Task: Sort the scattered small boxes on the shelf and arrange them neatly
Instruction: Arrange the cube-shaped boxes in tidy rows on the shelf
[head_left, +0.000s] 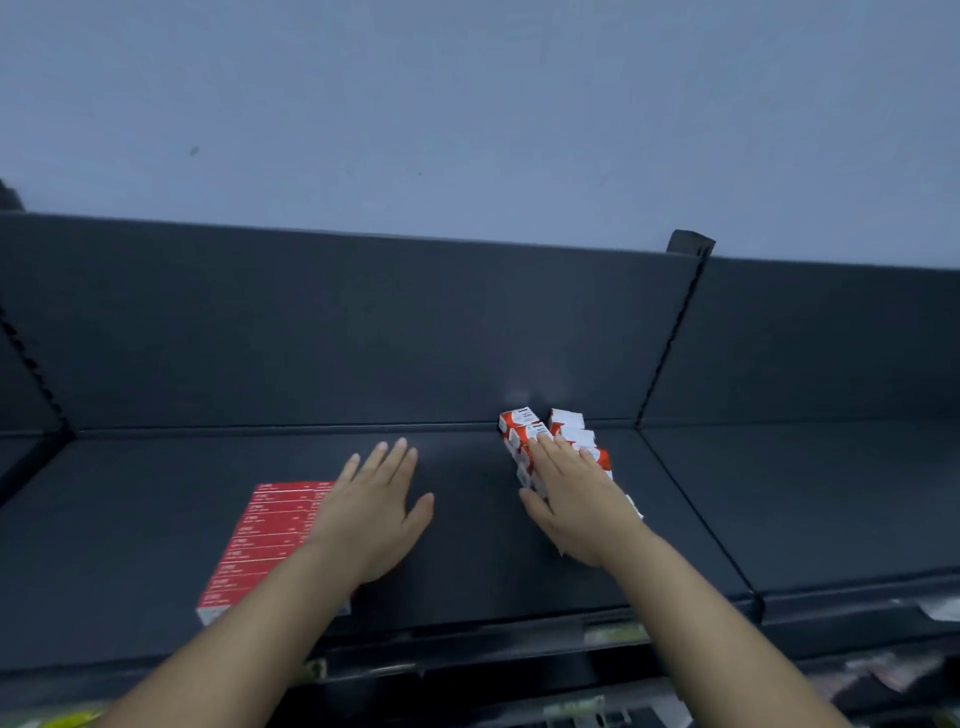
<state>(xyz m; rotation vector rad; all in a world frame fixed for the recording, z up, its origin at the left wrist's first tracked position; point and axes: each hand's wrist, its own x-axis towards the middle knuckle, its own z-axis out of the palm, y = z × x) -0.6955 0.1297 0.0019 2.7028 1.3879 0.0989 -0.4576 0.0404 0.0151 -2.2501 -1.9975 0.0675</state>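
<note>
Both hands lay flat with fingers straight, neither one gripping anything. The right hand (574, 499) was spread palm-down on a ragged cluster of red-and-white small boxes (566, 420), thumb down the cluster's near-left side. To my eye it was pressing and squaring them into line rather than lifting any, since a flat palm steadies several at once. A few boxes poked out beyond its fingertips, turned at slightly different angles, so that group looked only half tidied.

The left hand (371, 512) reached forward over the shelf (467, 530), its wrist crossing the right edge of a red block (260, 540) of boxes already packed flush side by side. Whether the palm touched the shelf or hovered just above it I could not tell. That block looked finished, and I took the hand to be guarding its edge or readying to receive more.

Between the two hands ran a broad strip of bare shelf, room enough to slide the cluster leftward toward the block. Just beyond the right fingertips the farthest boxes sat near the back panel (363, 338), which could serve as a stop. Right of that hand, a slotted upright (670, 332) and a seam marked the bay's end, near the cluster. Below both wrists the front lip (467, 626) was the one open edge where a pushed box might drop.
</note>
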